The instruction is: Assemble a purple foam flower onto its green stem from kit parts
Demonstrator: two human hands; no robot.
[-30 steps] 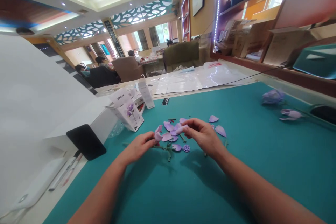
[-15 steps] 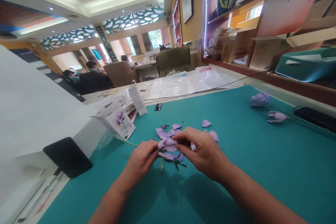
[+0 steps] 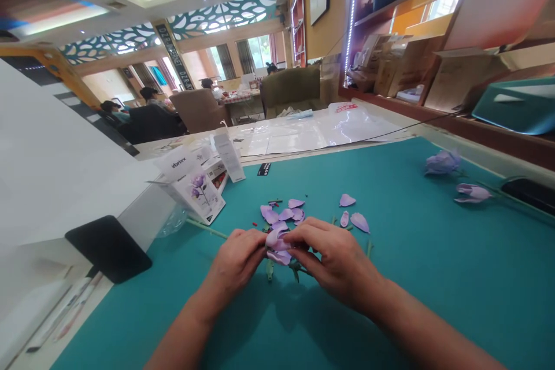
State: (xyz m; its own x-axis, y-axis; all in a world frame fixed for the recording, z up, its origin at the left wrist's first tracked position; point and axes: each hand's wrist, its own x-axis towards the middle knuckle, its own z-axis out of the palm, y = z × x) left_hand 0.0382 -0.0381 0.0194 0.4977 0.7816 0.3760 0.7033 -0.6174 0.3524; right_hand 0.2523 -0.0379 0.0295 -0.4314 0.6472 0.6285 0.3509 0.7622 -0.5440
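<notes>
My left hand (image 3: 236, 260) and right hand (image 3: 336, 257) meet low at the centre of the teal worktop (image 3: 433, 289). Each grip pinches the purple flower (image 3: 277, 241) from its own side, fingertips pressed onto the petals. A green stem piece (image 3: 269, 270) pokes out beneath it at six o'clock. Loose petals (image 3: 281, 214) lie just beyond at twelve o'clock, a printed box (image 3: 195, 188) at ten o'clock, and two finished blooms (image 3: 442, 162) well apart at two o'clock.
</notes>
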